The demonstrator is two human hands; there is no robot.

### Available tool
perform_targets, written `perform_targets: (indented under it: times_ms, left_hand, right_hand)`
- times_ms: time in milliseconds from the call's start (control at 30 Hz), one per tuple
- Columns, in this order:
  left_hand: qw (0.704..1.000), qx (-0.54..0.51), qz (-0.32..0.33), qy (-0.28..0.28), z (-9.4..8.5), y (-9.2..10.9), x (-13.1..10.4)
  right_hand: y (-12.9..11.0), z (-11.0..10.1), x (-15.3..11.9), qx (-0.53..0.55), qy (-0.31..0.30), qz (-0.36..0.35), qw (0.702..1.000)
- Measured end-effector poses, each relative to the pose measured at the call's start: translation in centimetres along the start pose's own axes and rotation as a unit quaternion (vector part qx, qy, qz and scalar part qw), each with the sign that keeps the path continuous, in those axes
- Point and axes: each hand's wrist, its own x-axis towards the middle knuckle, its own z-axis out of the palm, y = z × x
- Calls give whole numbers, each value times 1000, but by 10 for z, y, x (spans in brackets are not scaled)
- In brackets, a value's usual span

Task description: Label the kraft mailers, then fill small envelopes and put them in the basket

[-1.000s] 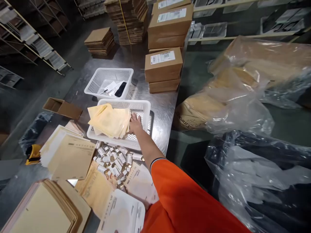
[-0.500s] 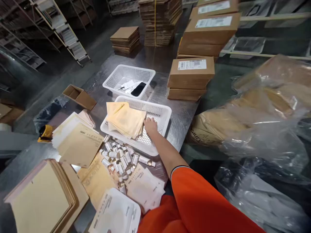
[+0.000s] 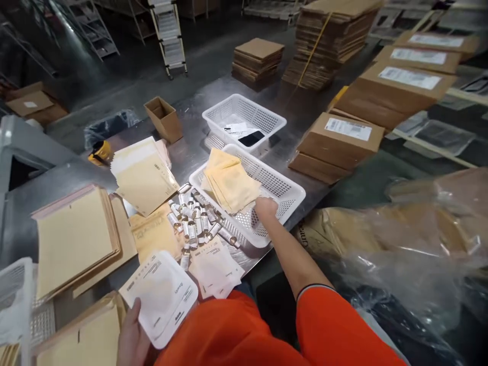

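Left hand [image 3: 131, 333] nearest, low in view, fingers closed around edge of white pouch [image 3: 162, 295], held above table [image 3: 267, 147] edge. Beyond it: pile of small tubes [image 3: 192, 221] on table, loose envelopes beside them. Right hand [image 3: 266, 207] stretched into near white basket [image 3: 293, 190], palm down, beside stack of yellow envelopes [image 3: 232, 185]; grip state cannot tell. Step seems: fetching envelope. Next move needs pinching single top sheet, not whole stack. Far: second basket [image 3: 267, 114], cardboard boxes [image 3: 343, 134].
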Motion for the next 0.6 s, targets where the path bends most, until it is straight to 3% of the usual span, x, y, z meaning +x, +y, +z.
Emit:
perform_targets:
  times_ms: [133, 267, 400, 500, 600]
  left_hand:
    - [996, -73, 1, 47, 1, 6, -6]
    - [994, -88, 58, 38, -9, 4, -13]
    - [993, -71, 85, 36, -22, -2, -13]
    - [993, -73, 84, 30, -24, -6, -8]
    - [993, -83, 78, 12, -16, -9, -5]
  right_hand:
    - [-3, -3, -14, 18, 4, 11, 1000]
    - [-4, -11, -23, 58, 3, 13, 998]
    - [-1, -34, -33, 133, 39, 34, 990]
    - [-4, -57, -49, 226, 84, 26, 970]
    - [-25, -71, -81, 353, 70, -29, 933]
